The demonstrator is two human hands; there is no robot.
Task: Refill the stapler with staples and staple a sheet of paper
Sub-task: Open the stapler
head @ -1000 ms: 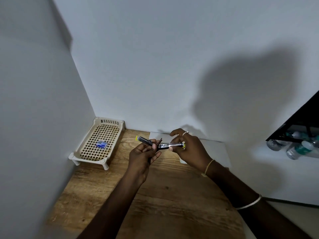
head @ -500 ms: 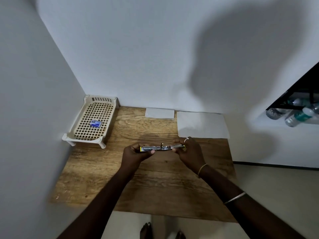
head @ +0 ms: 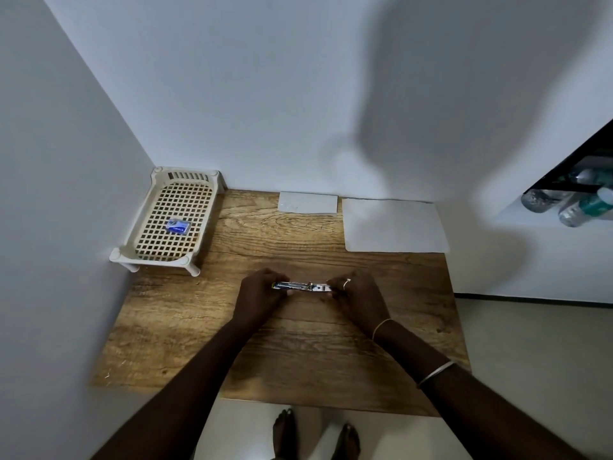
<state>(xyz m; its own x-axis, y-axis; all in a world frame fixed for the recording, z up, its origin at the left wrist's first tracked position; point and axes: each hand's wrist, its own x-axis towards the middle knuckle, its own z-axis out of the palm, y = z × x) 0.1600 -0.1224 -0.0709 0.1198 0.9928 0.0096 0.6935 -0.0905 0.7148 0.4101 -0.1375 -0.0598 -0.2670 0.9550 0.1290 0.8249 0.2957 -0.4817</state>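
Stapler (head: 302,286) lies opened flat mid-bench, long axis running left to right, left hand (head: 260,295) pinching one end and right hand (head: 358,293) the other; staple box (head: 177,226) sits in the tray (head: 139,252) at the far-left corner, nearer the left hand.

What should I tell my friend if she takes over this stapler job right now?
Left hand and right hand: each grips one end of the stapler, which is spread open flat, low over the table.
Staple box: in the basket at the far left corner.
Paper: flat at the far right; a smaller sheet lies beside it.
Done: stapler opened.
Left: whether staples are loaded cannot be told; check, close it, then staple the paper.
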